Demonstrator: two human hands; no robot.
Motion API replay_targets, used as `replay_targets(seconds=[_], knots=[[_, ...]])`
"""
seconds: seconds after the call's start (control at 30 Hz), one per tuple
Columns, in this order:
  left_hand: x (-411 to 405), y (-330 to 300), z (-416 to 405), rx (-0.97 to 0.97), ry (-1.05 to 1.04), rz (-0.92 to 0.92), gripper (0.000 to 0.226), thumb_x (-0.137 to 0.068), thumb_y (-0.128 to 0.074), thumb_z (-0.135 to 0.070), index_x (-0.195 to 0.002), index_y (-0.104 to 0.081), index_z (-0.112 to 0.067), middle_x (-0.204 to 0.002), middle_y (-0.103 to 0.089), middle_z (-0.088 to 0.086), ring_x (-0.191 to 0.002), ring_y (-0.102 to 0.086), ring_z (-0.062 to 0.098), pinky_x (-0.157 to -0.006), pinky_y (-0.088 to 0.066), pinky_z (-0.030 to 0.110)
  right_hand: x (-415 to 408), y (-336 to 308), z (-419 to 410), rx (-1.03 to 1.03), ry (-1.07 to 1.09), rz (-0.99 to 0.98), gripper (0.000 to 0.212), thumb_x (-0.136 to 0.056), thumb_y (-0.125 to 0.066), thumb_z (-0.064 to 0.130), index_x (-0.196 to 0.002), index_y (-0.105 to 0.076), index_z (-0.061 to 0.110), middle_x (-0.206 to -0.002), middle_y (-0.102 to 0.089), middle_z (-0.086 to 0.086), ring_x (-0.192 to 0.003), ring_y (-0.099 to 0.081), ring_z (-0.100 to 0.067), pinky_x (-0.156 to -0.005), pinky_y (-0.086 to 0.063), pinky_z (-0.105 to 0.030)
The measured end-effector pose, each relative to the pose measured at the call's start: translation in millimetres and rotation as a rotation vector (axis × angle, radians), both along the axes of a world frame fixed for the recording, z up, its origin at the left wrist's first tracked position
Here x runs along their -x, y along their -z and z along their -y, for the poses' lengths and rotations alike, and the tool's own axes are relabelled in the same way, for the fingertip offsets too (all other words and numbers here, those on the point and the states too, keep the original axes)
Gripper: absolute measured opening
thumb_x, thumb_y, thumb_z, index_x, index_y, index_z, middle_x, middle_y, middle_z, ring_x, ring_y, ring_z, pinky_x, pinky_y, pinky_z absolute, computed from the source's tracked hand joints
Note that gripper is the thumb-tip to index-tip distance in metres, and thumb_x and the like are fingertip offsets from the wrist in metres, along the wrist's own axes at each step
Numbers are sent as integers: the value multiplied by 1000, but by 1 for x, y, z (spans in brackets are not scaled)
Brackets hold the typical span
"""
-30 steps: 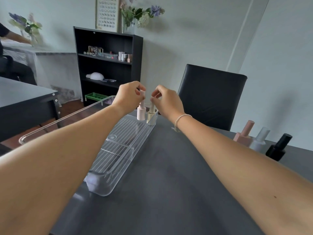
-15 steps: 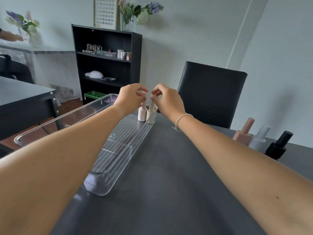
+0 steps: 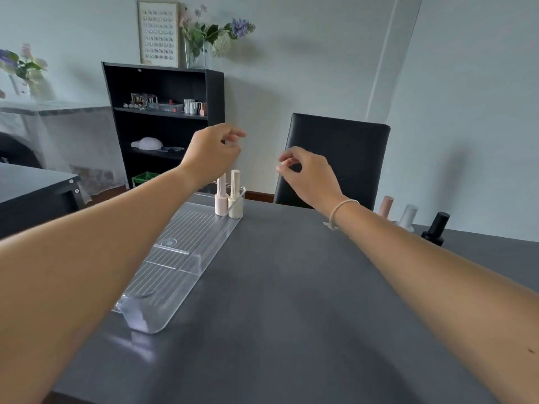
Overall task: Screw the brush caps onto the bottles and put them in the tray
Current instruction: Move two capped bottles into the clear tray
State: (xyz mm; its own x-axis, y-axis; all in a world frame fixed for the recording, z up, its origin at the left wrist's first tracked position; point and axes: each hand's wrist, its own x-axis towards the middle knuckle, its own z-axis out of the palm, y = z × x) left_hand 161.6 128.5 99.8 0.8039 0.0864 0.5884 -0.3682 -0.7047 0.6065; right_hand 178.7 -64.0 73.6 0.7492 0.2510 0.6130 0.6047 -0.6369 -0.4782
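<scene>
Two capped bottles stand upright side by side at the far end of the clear plastic tray (image 3: 175,275): a pale pink bottle (image 3: 221,199) on the left and a cream bottle (image 3: 235,196) on the right. My left hand (image 3: 213,156) hovers just above them, fingers loosely curled, holding nothing. My right hand (image 3: 309,176) is off to the right of the bottles, fingers loosely curled and empty. At the table's far right stand a pink bottle (image 3: 385,206), a white bottle (image 3: 407,217) and a black bottle (image 3: 435,228), all capped.
The dark grey table (image 3: 291,316) carries everything. A black chair (image 3: 338,158) stands behind its far edge. A black shelf unit (image 3: 163,123) is against the wall, and another dark table (image 3: 32,188) is at the left.
Both hands have let go of the two bottles' caps in the tray and lifted away, the left upward, the right up and to the right. The camera view has shifted.
</scene>
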Motion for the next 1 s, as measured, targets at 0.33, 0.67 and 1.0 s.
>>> replay_targets(seconds=[0.33, 0.67, 1.0], knots=[[21, -7, 123, -71, 245, 1, 24, -89, -53, -15, -110, -62, -22, -103, -61, 1, -72, -57, 7, -67, -43, 12, 32, -17, 123, -89, 181, 59, 15, -87, -57, 25, -100, -63, 20, -95, -66, 4, -85, -59, -10, -74, -47, -23], [19, 18, 216, -223, 405, -59, 25, -87, -55, -20, -111, -61, -28, -109, -59, -6, -93, -50, 8, -68, -33, 5, 51, 15, 226, -87, 318, -12, 19, -86, -59, 26, -104, -62, 22, -112, -63, 3, -105, -56, -14, -86, -42, -26], [3, 25, 250, -393, 484, -175, 29, -85, -59, -25, -114, -60, -27, -124, -56, -7, -103, -55, 12, -84, -38, 21, 44, 55, 245, -216, 274, -83, 15, -81, -60, 32, -95, -58, 36, -99, -62, 17, -87, -58, 3, -65, -36, -16]])
